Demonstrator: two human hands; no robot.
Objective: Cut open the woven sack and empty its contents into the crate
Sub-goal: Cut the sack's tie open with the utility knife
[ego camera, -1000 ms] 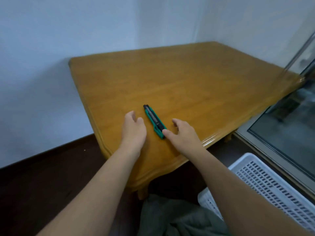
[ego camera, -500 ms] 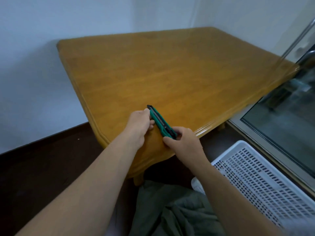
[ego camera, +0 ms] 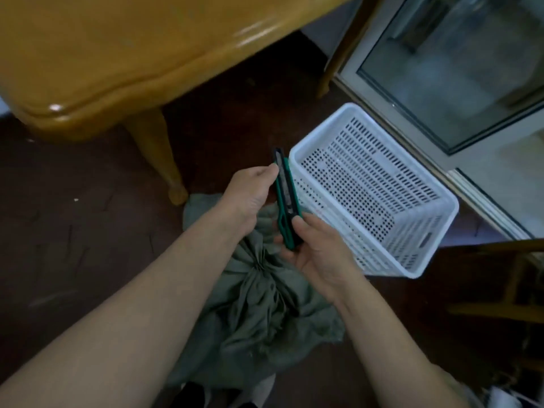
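both hands hold green utility knife (ego camera: 286, 198) above tied grey-green sack (ego camera: 259, 307): left hand (ego camera: 250, 195) fingers pinch upper end, right hand (ego camera: 316, 245) fingers curl round lower end. white crate (ego camera: 379, 189) just beside.

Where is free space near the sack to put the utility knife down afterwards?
The wooden table shows bare along its near edge. The dark floor left of the green sack, in front of the table leg, is also free. It is crowded on the right, where the white crate stands close beside the sack.
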